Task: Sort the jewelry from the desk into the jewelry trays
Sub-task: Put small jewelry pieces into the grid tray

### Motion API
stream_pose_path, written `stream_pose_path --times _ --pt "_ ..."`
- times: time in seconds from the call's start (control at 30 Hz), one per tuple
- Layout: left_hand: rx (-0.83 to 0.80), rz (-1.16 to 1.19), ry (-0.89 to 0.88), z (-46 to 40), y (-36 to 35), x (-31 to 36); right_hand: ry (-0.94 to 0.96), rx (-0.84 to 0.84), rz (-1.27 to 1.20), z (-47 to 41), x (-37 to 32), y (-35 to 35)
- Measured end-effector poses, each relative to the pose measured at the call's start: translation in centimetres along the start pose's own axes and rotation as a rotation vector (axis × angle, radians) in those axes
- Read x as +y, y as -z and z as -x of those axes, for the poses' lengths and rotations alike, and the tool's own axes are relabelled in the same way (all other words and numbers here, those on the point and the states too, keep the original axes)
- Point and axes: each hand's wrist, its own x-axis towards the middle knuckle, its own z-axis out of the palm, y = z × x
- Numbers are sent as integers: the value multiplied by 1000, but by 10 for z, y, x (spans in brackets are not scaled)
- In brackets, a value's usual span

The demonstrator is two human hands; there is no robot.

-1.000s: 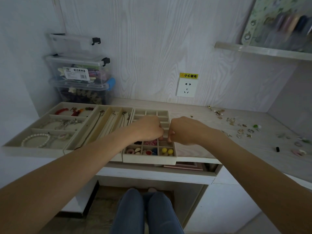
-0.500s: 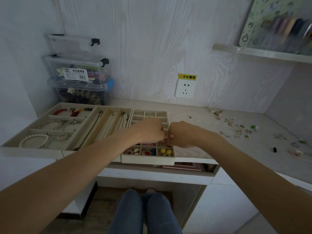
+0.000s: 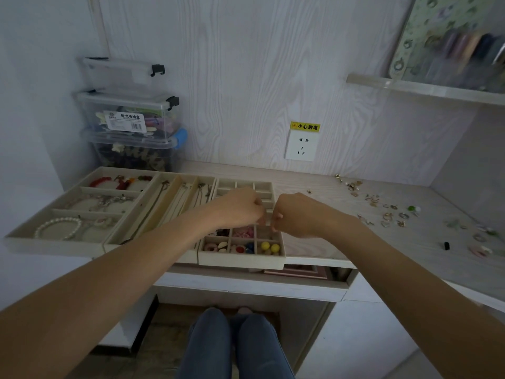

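Pale wood-grain desk [image 3: 314,187] ran wall to wall, with three beige felt-lined jewelry trays [image 3: 82,243] side by side on its left half. Over the small-celled grid tray [image 3: 243,262], the left hand [image 3: 240,207] and right hand [image 3: 293,214] met knuckle to knuckle, fingers curled inward. Whether they pinched a piece between them could not be told; anything held was hidden or too small.

Much looked sorted. Near cells of the grid tray held coloured studs and beads [image 3: 269,247]; at nine o'clock from the hands lay chain necklaces [image 3: 177,199], and beyond them a white pearl bracelet [image 3: 58,228].

At three o'clock, well apart, loose gold and green earrings and rings [image 3: 388,214] were scattered across the desk, so a fair share seemed left.
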Motion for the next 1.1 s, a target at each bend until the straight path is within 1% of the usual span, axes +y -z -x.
stream_pose_path --times 0.1,0.17,0.2,0.23,0.33,0.4,0.5,0.63,0.73,0.83,0.93,1.0,1.1 --pt "23 146 -19 5 6 -4 0 22 -52 1 6 3" --pt "10 290 -3 9 8 -8 -3 33 -69 0 8 1" --pt "-9 373 11 12 9 -9 0 66 -96 0 8 0" --pt "-35 477 28 14 10 -9 9 112 -150 0 8 1" --pt "-97 858 109 19 15 -4 80 231 -410 2 6 7" --pt "-98 991 132 21 20 -1 85 284 -489 2 8 8" --pt "-78 989 89 23 24 1 73 354 -567 -1 10 4" --pt "-84 1005 30 26 23 1 116 371 -709 1 8 6" --pt "-78 1046 22 26 24 0 160 407 -702 2 7 6" --pt "-83 1015 0 26 22 -1 193 448 -727 5 9 7" --pt "-68 1012 -27 29 19 -1 172 432 -742 7 11 7" --pt "-41 940 -58 29 19 0 155 409 -736 6 12 7" --pt "23 688 -123 27 18 -2 128 407 -730 5 14 6"
